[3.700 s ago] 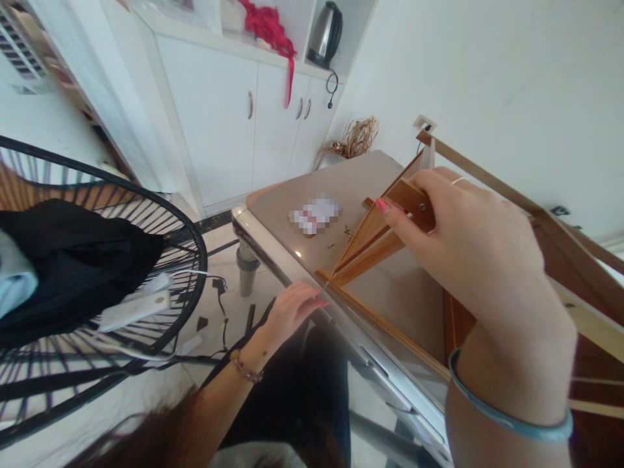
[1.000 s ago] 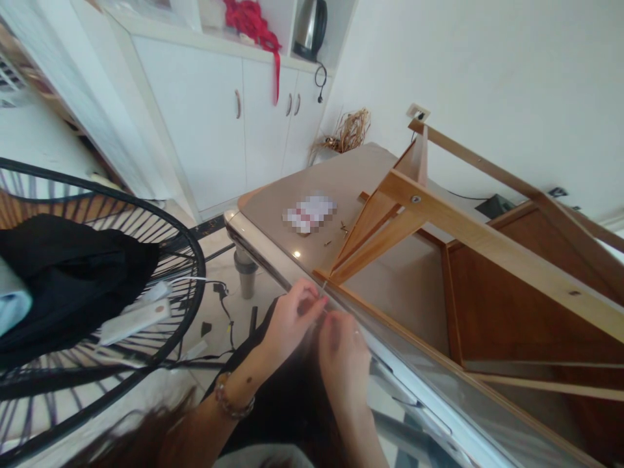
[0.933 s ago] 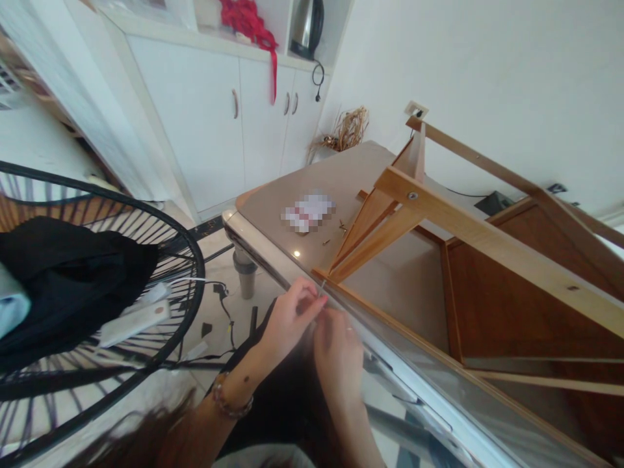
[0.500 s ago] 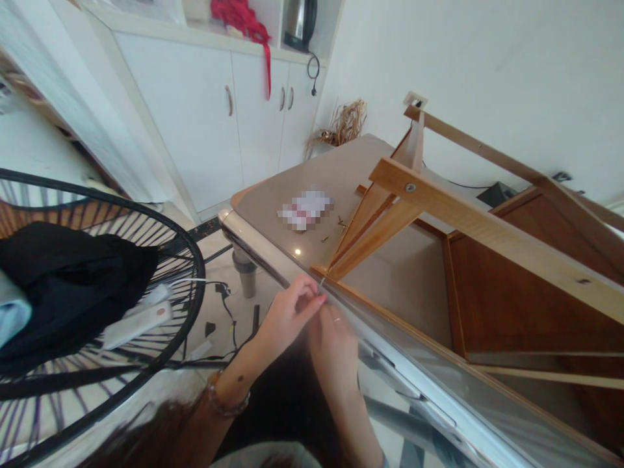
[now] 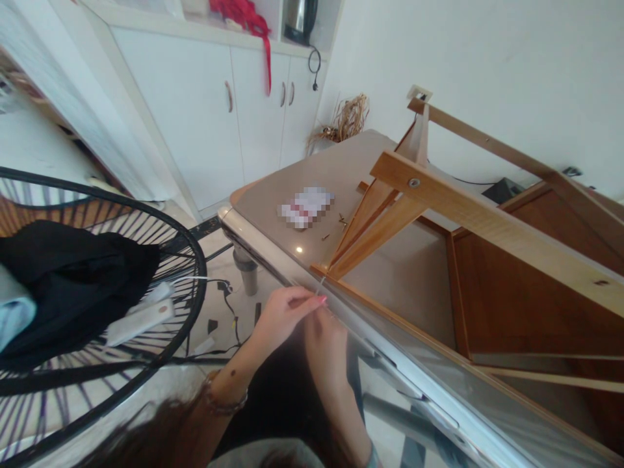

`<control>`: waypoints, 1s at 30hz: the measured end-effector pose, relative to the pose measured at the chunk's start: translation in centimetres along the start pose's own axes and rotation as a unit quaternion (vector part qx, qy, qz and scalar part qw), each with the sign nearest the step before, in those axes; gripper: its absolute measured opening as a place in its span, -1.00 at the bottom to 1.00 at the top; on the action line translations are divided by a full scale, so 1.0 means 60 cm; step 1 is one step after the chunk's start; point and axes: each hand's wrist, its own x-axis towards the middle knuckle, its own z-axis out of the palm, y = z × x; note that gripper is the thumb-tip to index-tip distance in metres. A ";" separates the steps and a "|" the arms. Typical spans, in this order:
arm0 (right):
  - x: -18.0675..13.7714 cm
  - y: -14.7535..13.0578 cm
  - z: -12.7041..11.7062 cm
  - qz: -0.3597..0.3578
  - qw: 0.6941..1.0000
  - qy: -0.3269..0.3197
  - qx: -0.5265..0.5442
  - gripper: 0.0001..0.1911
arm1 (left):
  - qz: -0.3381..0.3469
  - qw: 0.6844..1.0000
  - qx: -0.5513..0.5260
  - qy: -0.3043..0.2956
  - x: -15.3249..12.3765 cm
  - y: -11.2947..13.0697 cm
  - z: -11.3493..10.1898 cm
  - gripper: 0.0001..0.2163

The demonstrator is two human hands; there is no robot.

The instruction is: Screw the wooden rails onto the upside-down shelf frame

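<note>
silvery metal first: a thin metal rod [image 5: 321, 286] stands at the front edge of the table [image 5: 355, 162], right by the low near corner of the wooden frame [image 5: 439, 198]. on my feed i cannot tell whether its upper tip touches that corner or only comes close. the left hand [image 5: 285, 312] has thumb and forefinger pinched shut on the rod's lower end, with a pink nail pointing toward the table edge. the right hand [image 5: 327, 341] sits just under it, against the left fingertips. it is blurred and partly below the table rim, so i cannot tell whether its fingers grip anything. a beaded bracelet [image 5: 218, 402] circles the left wrist.

the frame lies on the tabletop. pale slats rise from that corner to a crossbar with a screw head [image 5: 413, 182] set in it, and a darker brown panel [image 5: 517, 305] lies to the right.

farther along the table a few loose screws [image 5: 341, 221] lie near a small blurred packet [image 5: 305, 207]. well apart to the left, a black wire chair [image 5: 188, 260] carries a black cloth [image 5: 73, 279], and cables [image 5: 227, 292] trail on the floor beside the table leg [image 5: 248, 273]. behind, white cabinets [image 5: 195, 110] bear a kettle [image 5: 301, 16] and a red ribbon [image 5: 258, 26]. dried grass [image 5: 348, 120] stands by the wall.
</note>
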 end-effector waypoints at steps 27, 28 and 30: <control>0.042 -0.008 -0.029 0.262 0.820 -0.097 0.500 -0.57 | 0.286 0.887 0.360 -0.026 0.014 -0.001 -0.040 -0.75; 0.042 -0.008 -0.027 0.269 0.808 -0.104 0.515 -0.58 | 0.295 0.884 0.361 -0.036 0.016 0.002 -0.045 -0.75; 0.044 -0.010 -0.025 0.278 0.787 -0.117 0.538 -0.61 | 0.308 0.882 0.353 -0.057 0.021 0.009 -0.052 -0.76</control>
